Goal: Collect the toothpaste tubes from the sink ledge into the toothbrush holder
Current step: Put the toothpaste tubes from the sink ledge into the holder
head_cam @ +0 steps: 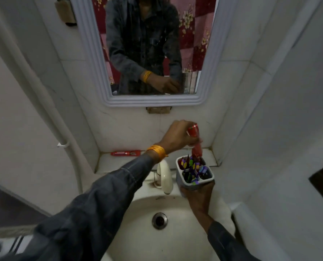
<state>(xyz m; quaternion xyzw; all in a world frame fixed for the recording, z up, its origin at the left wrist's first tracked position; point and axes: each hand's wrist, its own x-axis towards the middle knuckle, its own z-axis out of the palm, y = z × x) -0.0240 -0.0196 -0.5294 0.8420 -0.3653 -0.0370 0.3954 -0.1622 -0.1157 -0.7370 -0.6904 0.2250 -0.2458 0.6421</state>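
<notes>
A white pipe [62,136] runs down the left wall. On the ledge [108,162] behind the sink [138,213] a red tube [125,153] lies flat against the back wall, left of the tap [165,178]. The left hand [177,136], a yellow band [156,150] at its wrist, reaches across above the tap and pinches a second red tube [195,144] held upright, its lower end dipping into a back compartment of the holder [194,174]. The right hand [199,196] grips the grey four-part holder from below, fingers wrapped round its base, holding it over the sink's right edge. Coloured toothbrushes [191,164] stand in the compartments. Above, a mirror [149,53] shows the person's sleeves.
</notes>
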